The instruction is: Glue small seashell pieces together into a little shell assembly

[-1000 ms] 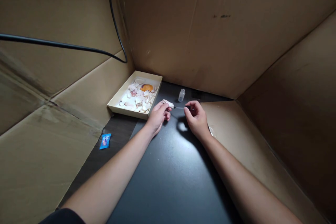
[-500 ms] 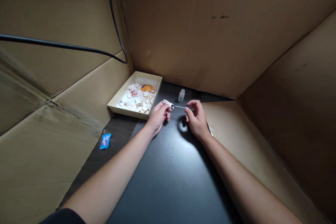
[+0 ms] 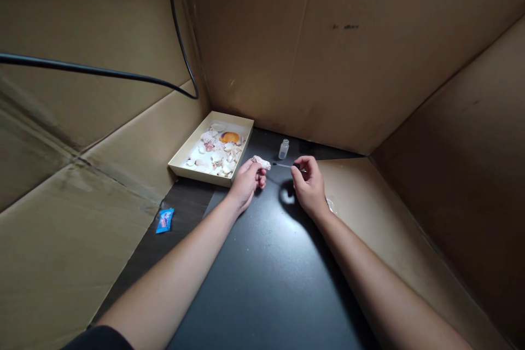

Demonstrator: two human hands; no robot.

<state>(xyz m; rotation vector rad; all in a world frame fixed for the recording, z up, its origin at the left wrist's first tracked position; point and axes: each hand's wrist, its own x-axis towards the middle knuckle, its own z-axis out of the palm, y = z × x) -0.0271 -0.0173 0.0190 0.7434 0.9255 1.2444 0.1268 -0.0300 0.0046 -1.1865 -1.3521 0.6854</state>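
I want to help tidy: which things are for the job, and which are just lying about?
For the job, it seems:
speckled shell, in the left hand
dark-tipped stick, in the right hand
little open bottle
tray of shells

Probably just lying about:
blue packet
black cable, hanging

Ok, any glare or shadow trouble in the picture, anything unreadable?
Head view: glare on the smooth dark-grey tabletop; head view: dark shadow beside the right hand; head view: print on the small rectangular blue packet too small to read.

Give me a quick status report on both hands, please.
Left hand gripping speckled shell. Right hand holding thin applicator, dark tip near shell. Nothing visible between tip and shell; bottle standing beyond.
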